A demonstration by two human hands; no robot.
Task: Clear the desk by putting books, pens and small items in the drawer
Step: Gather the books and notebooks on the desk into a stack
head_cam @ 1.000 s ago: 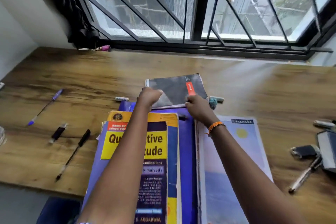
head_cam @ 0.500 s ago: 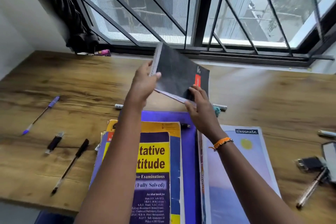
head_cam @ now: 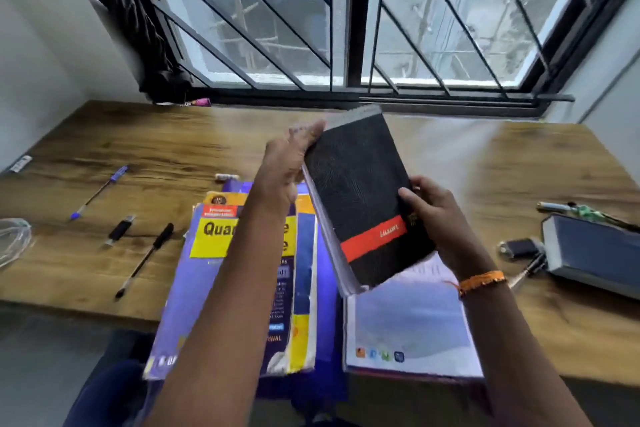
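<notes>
Gathering books: both hands, left hand [head_cam: 282, 166] and right hand [head_cam: 433, 215], grip the black notebook [head_cam: 360, 198] edges; next, find the unseen drawer.

Flat daylight floods in through the barred window [head_cam: 346, 17] at the far edge, washing a pale glare across the wooden desk [head_cam: 467, 156] — shadows stay faint. Motion blur softens the whole frame, and wide-angle distortion bends the edges — corners dim.

Black diary [head_cam: 360, 198], red band; yellow-purple book [head_cam: 214, 239]; brown woodgrain desk [head_cam: 138, 149].
</notes>
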